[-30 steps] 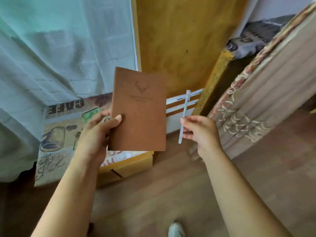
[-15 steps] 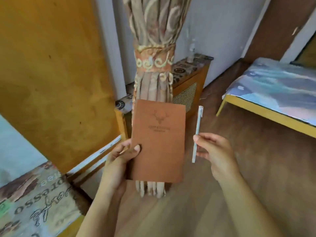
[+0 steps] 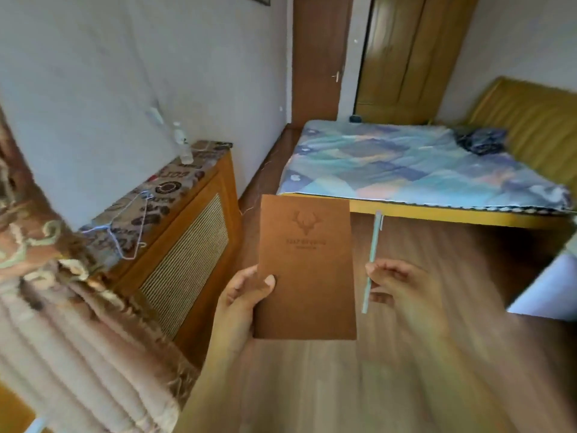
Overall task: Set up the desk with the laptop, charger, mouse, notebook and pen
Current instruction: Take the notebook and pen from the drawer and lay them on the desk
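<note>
A brown notebook [image 3: 307,270] with a deer head embossed on its cover stands upright in front of me, gripped at its lower left edge by my left hand [image 3: 242,300]. To its right, my right hand [image 3: 396,285] pinches a slim pale green pen [image 3: 372,260] that points up and slightly right. Both hands hover above the wooden floor. No desk, laptop, charger or mouse is in view.
A low wooden radiator cabinet [image 3: 187,245] with a patterned cloth, a wire hanger and a bottle stands along the left wall. A bed [image 3: 421,176] with a blue quilt lies ahead on the right. A patterned curtain [image 3: 62,323] hangs at the left. Wooden doors are behind the bed.
The view has swung right, from the curtain and yellow board to the cabinet, bed and doors. Both hands keep the notebook and pen in the same grips.
</note>
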